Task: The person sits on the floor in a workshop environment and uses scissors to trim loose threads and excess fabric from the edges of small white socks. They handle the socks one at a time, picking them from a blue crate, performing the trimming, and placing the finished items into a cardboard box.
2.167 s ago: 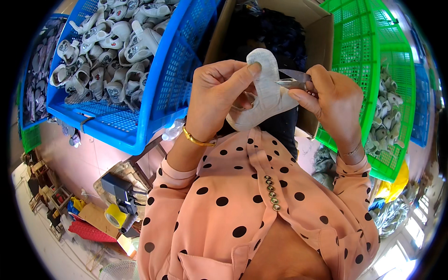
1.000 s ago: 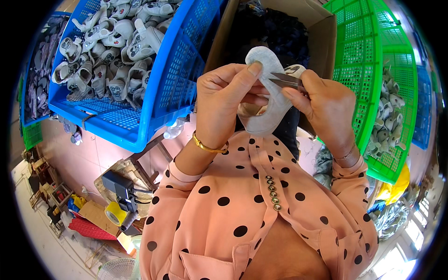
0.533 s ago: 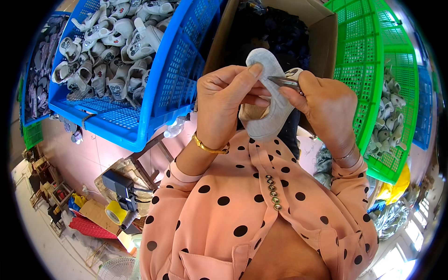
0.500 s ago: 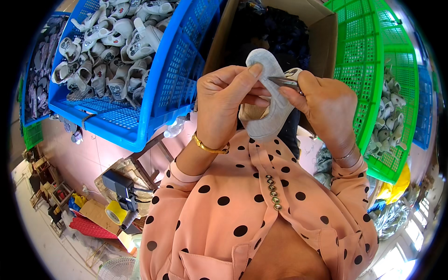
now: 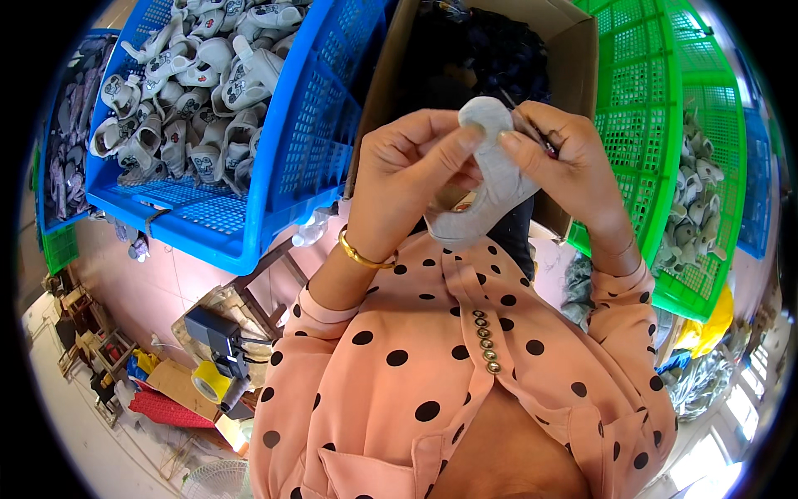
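Between my hands is a small light grey fabric shoe [image 5: 502,176], its rounded strap end upward. My left hand [image 5: 403,170] is closed on the strap side, thumb pressing on the cloth. My right hand [image 5: 578,170] keeps a pair of small scissors [image 5: 527,126] tucked in its fingers, blades pointing up and away from the cloth. The thumb of that hand presses on the shoe's edge at the same time. Part of the scissors' handle is hidden by the fingers.
A blue plastic basket [image 5: 274,183] of small grey shoes stands at the left. Beyond my hands is a cardboard box [image 5: 573,62] with dark items inside. Green baskets [image 5: 632,100] stand at the right, one holding more grey shoes [image 5: 692,195]. A yellow tape roll [image 5: 209,382] lies lower left.
The scissors' blades have left the shoe's strap and swung upward in my right hand. My right thumb has come onto the shoe. The strap end has shifted slightly right.
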### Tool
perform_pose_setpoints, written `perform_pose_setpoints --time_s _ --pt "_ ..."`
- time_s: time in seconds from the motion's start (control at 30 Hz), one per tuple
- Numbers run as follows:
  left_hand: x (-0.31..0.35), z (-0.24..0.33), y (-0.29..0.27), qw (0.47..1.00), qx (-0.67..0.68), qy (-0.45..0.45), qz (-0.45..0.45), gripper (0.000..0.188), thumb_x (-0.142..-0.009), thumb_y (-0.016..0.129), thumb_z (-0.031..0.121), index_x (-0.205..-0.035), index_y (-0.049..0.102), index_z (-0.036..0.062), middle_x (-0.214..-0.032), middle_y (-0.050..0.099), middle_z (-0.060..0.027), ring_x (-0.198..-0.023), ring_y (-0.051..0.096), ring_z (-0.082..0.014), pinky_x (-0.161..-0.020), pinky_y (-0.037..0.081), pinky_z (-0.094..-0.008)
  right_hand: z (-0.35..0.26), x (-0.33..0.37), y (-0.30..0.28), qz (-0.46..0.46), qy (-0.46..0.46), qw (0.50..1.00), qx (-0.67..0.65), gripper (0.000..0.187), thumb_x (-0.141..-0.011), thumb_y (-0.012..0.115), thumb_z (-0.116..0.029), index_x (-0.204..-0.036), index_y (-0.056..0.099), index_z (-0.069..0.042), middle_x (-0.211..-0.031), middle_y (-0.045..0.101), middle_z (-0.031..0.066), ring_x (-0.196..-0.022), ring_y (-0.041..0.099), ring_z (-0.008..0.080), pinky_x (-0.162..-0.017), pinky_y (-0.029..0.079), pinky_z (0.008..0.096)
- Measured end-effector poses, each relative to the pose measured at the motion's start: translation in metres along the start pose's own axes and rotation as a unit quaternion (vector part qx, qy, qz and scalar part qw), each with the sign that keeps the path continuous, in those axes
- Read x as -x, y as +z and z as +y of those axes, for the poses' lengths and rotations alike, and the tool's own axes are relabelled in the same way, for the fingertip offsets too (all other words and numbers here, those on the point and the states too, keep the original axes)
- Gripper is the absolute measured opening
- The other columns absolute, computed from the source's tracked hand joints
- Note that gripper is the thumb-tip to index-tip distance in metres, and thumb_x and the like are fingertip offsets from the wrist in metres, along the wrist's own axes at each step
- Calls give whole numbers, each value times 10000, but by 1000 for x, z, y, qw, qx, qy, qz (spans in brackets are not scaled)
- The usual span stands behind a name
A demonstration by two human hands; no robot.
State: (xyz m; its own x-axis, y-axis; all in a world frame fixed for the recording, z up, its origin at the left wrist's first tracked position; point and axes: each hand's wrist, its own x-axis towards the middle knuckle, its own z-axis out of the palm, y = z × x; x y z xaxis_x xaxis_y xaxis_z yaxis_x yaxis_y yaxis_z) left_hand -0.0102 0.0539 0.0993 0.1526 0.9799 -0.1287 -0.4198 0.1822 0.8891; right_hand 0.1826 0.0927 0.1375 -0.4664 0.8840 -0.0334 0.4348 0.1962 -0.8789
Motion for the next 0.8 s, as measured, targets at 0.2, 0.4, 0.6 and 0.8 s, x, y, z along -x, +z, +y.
perform_pose_setpoints --time_s 0.2,0.4,0.6,0.8 --pt "1 -1 7 963 -235 133 9 318 -887 659 38 -1196 592 5 -911 717 -100 -747 676 -101 -654 547 -225 -1 1 10 33 -63 997 33 266 -915 651 -187 -796 514 7 -629 360 70 -587 324 83 -495 341 266" --pt "-20 4 -32 928 -252 237 137 452 -898 496 -74 -1342 469 9 -1106 672 -128 -932 677 -180 -783 549 -269 1 7 4 42 45 987 -147 276 -974 590 -217 -799 556 -7 -624 473 -30 -599 387 18 -529 343 202" --pt "0 11 -9 927 -328 180 -24 239 -831 750 146 -1034 678 41 -1045 680 -86 -881 662 -192 -800 515 -267 -1 7 10 54 26 989 -136 278 -975 590 -218 -793 558 -11 -619 473 -29 -603 402 10 -525 345 202" --pt "-2 9 -3 975 -188 122 10 155 -954 596 114 -1038 662 3 -949 694 -68 -760 630 -95 -673 515 -226 -3 7 13 100 3 987 -125 286 -972 599 -238 -783 574 -25 -614 491 -37 -581 454 12 -520 375 198"
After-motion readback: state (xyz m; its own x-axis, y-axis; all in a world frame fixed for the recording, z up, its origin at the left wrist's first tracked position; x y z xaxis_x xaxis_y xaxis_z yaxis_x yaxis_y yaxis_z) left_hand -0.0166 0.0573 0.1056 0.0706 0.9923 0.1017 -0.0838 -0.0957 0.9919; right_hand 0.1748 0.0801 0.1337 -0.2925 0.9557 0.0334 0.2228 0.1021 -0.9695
